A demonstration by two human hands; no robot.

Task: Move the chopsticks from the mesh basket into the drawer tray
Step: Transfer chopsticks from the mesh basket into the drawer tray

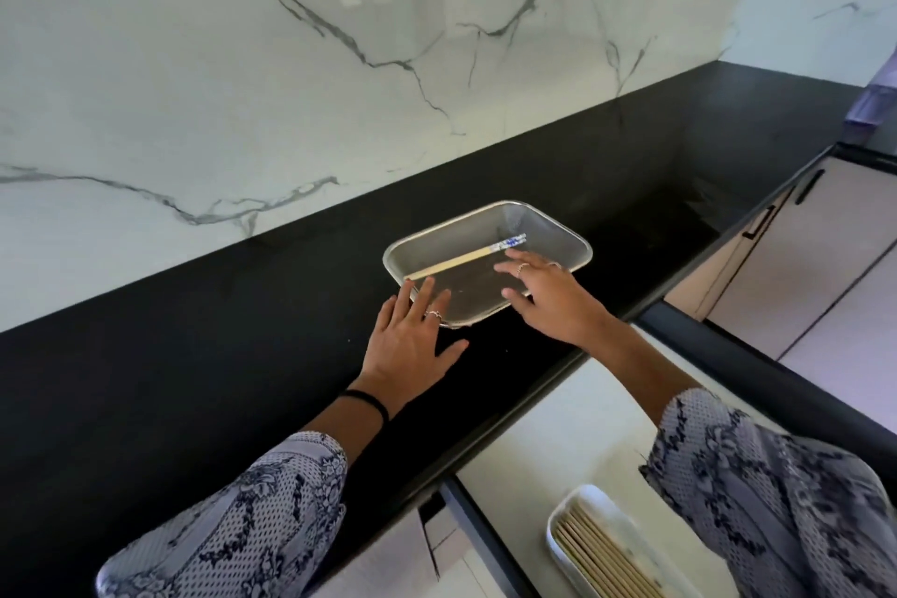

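Head view: a person leans over a black bench toward a mesh basket that sits by the front edge, under a marble wall. In the basket lie the last chopsticks — pale sticks with blue-patterned tops, side by side along the far wall; whether one pair or more is hard to tell. The right hand hovers over the basket's near half, its grip wide and holding nothing, fingertips just short of the patterned ends. The left hand is spread flat, also empty, fingers at the basket's near-left corner, seemingly steadying it; contact cannot be confirmed.

Below the bench, at the lower right, an open drawer shows a white tray already lined with pale chopsticks, partly hidden by the right sleeve.

The step in hand looks like the final pickup. To do it well, the right hand would best pinch the sticks together near the patterned ends, or nearer the middle for balance, and lift both at once — a loose pinch could let one roll against the mesh. The left hand bracing the light basket should keep it from sliding. The sticks should then go down parallel to those already in the tray.
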